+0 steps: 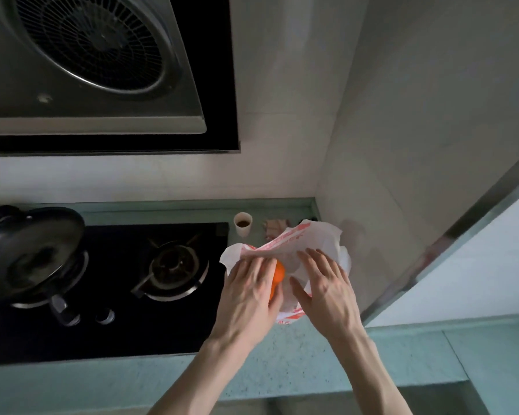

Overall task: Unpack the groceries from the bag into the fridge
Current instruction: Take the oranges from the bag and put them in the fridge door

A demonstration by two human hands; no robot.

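Both forearms reach forward; my left hand [249,290] grips an orange fruit [277,278], just left of my flat, relaxed right hand [327,284] on the bag [309,238].

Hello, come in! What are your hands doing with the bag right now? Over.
Left hand grips orange item at bag mouth. Right hand open, pressing the bag. Cup stands behind, clear. Over.

both bare forearms reach forward from below, converging slightly. the left hand [250,290] lies palm down, its fingers bent and its thumb side curled around something orange. the right hand [324,284] is spread flat, fingers straight and apart, thumb stretched toward the left hand.
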